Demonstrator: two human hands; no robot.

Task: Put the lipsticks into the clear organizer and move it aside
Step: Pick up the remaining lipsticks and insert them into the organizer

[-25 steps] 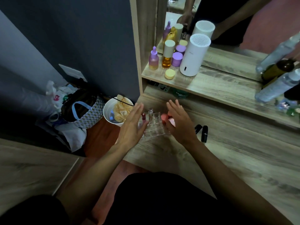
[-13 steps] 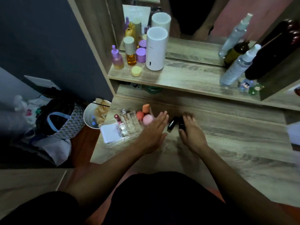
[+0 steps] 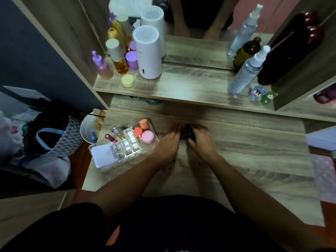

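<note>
Item: black lipsticks [image 3: 190, 132], on desk [image 3: 254, 151], between my hands. My right hand [image 3: 201, 142] fingers curl around one; left hand [image 3: 168, 144] fingers blurred, cannot tell. Clear organizer [image 3: 127, 145] just left.

wood-grain table [image 3: 245, 160], clear organizer [image 3: 125, 144] on it
</note>
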